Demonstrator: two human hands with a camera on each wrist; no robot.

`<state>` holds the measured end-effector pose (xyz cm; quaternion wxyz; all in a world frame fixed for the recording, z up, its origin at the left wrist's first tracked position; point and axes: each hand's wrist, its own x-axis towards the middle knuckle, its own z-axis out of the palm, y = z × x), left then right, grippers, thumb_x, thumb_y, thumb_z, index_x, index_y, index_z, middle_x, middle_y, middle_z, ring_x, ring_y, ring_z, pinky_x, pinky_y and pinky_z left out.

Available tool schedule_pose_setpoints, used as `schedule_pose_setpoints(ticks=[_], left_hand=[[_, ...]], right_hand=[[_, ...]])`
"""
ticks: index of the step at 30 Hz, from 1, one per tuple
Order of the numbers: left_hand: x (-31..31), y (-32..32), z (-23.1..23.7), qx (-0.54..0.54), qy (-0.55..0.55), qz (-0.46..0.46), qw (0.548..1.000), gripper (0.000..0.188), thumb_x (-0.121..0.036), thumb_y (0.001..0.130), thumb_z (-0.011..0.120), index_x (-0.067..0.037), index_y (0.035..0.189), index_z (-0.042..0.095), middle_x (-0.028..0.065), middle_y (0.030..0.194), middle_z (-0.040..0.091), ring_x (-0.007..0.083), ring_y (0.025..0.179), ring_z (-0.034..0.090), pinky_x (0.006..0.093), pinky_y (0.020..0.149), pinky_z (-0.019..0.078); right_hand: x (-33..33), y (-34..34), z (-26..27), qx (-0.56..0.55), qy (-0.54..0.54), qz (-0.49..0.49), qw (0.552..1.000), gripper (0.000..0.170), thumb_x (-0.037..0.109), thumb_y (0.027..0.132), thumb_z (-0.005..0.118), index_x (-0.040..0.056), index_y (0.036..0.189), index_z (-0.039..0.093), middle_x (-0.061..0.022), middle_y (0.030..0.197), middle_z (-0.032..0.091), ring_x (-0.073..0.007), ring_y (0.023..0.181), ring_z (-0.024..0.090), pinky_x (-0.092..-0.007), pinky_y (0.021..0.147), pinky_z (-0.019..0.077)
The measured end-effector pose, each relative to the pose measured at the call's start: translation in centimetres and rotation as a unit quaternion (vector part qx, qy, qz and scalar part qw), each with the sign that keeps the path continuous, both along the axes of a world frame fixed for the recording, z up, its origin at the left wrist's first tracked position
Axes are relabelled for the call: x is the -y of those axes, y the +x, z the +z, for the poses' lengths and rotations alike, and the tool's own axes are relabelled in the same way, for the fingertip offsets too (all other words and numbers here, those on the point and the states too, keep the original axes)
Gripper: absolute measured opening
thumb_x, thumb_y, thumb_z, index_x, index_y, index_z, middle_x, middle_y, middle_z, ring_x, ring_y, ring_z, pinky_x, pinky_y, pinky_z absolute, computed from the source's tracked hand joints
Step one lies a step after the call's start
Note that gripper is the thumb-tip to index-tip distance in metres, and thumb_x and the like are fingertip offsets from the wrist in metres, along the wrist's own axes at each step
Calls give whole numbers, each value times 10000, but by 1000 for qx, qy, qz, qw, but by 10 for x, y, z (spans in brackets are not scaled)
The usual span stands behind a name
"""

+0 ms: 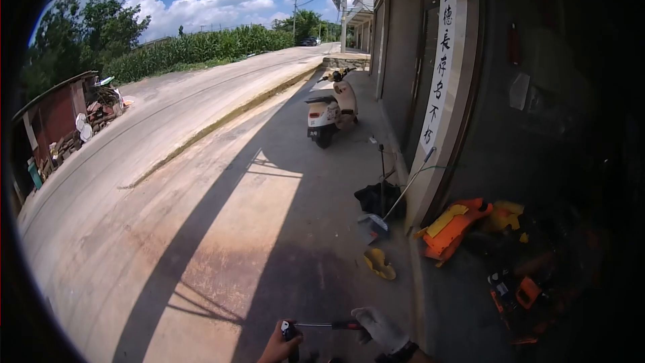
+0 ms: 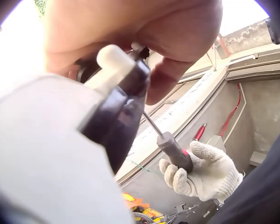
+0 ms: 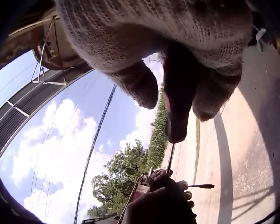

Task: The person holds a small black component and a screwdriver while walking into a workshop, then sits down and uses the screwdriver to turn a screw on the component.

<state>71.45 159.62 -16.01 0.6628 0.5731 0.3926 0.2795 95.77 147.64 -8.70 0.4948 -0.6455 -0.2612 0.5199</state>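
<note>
My bare left hand (image 1: pixel 277 347) grips a glossy black part (image 2: pixel 126 112) with a rounded white stub (image 2: pixel 113 57) at one end; the fingers hide some of it. A cotton work glove covers my right hand (image 1: pixel 381 329), whose fingers and thumb hold the handle of a screwdriver (image 2: pixel 175 151). The thin metal shaft runs level between both hands in the head view, its far end reaching the black part. In the right wrist view, the screwdriver's dark handle (image 3: pixel 177 107) points toward the left hand (image 3: pixel 161 205), beside which a thin black-tipped rod (image 3: pixel 201 186) sticks out.
Orange and yellow plastic parts (image 1: pixel 457 228) lie beside the doorway at right. A yellow piece (image 1: pixel 379 263) and a long-handled dustpan (image 1: pixel 373 226) are on the paving ahead. Farther off stands a parked scooter (image 1: pixel 333 109). A raised kerb (image 1: pixel 222 124) borders the road.
</note>
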Motion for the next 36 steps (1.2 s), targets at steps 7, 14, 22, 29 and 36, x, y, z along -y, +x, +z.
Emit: schedule_pose_setpoints(ticks=[7,14,22,29,36], left_hand=[[-108,66,-3,-78,-20,-110,991,530,-85,915,712,-50,1378,457,77,1034,625,151,945,621,301,824,518],[-239,143,-8,-24,-16,-182,983,441,-60,942,657,-84,1341,470,44,1050,617,139,965,596,301,870,494],[-351,199,12,-9,14,-241,970,407,-42,947,648,-85,1322,495,30,1043,616,125,969,593,286,863,491],[-412,227,-5,67,-24,-208,976,412,4,947,621,-75,1330,491,21,1054,619,110,956,580,272,838,489],[-466,269,7,41,-26,-152,987,404,2,944,618,-75,1325,509,32,1080,641,92,927,585,250,808,483]], right_hand=[[-67,53,-45,-138,137,-170,966,317,-14,955,570,7,1272,560,-90,1143,579,-187,1023,624,-319,896,573],[-165,97,-15,11,42,-197,979,306,62,978,611,1,1277,578,-43,971,615,-127,868,638,-277,795,547],[-253,118,-26,20,146,-291,945,334,-1,956,551,51,1286,533,-82,1109,595,-151,975,626,-306,791,579],[-322,156,-28,21,81,-275,958,286,57,986,566,46,1272,568,-6,847,609,-88,648,592,-244,643,525],[-399,210,-37,115,158,-231,953,313,32,989,546,16,1301,540,-55,981,615,-91,664,605,-248,652,554]])
